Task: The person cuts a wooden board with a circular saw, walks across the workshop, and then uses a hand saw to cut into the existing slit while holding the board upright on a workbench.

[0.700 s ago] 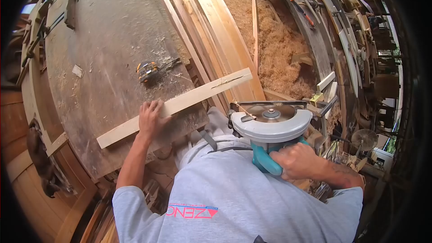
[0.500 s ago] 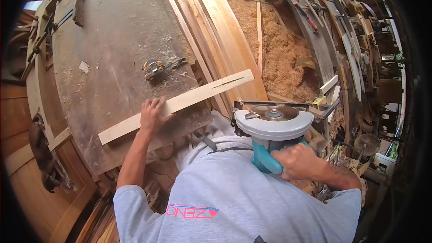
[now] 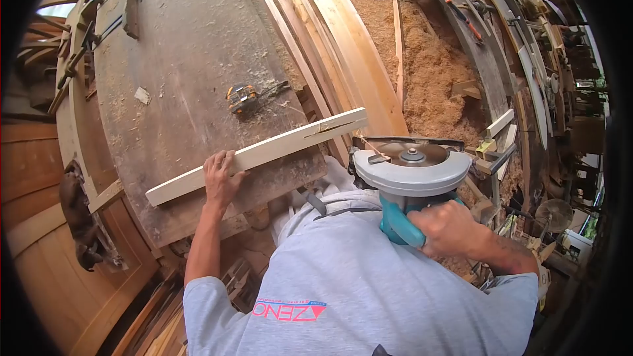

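My left hand (image 3: pixel 219 173) presses flat on a long pale wooden board (image 3: pixel 277 148) that lies slantwise across the near corner of a worn workbench (image 3: pixel 191 46). The board's right end juts past the bench edge and shows a dark split. My right hand (image 3: pixel 447 227) grips the teal handle of a circular saw (image 3: pixel 412 171). Its grey guard and round blade face up, and it hangs just right of and below the board's free end. The saw is apart from the board.
A yellow tape measure (image 3: pixel 242 97) lies on the bench behind the board. Long planks (image 3: pixel 330 33) lean beside the bench. Sawdust (image 3: pixel 432 66) covers the floor to the right, with offcuts and cluttered tool racks beyond. A wooden panel (image 3: pixel 53 250) stands at the left.
The saw and my right hand have shifted slightly right and up, nearer the board's free end. My left hand stays pressed on the board. The view has drifted a little.
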The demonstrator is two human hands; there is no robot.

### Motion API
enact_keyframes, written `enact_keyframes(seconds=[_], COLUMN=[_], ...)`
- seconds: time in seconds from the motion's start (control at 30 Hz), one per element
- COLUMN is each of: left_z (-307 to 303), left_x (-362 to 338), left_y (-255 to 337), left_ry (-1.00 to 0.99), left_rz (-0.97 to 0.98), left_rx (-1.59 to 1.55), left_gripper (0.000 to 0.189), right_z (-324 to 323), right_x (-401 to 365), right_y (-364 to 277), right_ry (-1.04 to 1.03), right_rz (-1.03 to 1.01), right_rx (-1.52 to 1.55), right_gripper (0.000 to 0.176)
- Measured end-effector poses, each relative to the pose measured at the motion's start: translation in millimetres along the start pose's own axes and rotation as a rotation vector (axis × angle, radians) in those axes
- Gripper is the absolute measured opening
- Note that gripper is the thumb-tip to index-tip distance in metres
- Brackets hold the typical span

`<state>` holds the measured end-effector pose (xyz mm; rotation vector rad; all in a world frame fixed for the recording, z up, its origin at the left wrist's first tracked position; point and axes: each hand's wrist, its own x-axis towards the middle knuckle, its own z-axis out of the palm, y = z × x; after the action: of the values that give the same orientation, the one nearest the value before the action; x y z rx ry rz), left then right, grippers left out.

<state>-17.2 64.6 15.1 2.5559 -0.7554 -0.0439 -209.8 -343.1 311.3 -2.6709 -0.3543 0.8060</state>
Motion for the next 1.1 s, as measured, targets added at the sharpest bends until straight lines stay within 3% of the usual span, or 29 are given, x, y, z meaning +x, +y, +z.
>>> enact_keyframes(seconds=[0.5,0.67,1.0,1.07,1.1], left_z=[-4,16,23,18,23], left_x=[8,17,39,38,36], left_y=[13,33,59,58,54], left_ry=[-0.087,-0.067,-0.102,-0.006,0.098], left_rz=[-0.089,-0.009,0.0,-0.054,-0.135], left_rx=[-0.022,-0.022,-0.1,-0.091,-0.047], left_gripper=[0.066,0.069,0.064,0.061,0.05], right_z=[-12,-10,-12,-7,-2], right_x=[7,17,43,54,58], right_y=[28,50,86,92,96], right_ry=[0.013,-0.032,-0.069,-0.035,-0.044], right_rz=[-0.09,-0.141,-0.195,-0.217,-0.213], right_rx=[0.055,0.12,0.182,0.196,0.205], right_gripper=[0.028,0.039,0.039,0.038,0.038])
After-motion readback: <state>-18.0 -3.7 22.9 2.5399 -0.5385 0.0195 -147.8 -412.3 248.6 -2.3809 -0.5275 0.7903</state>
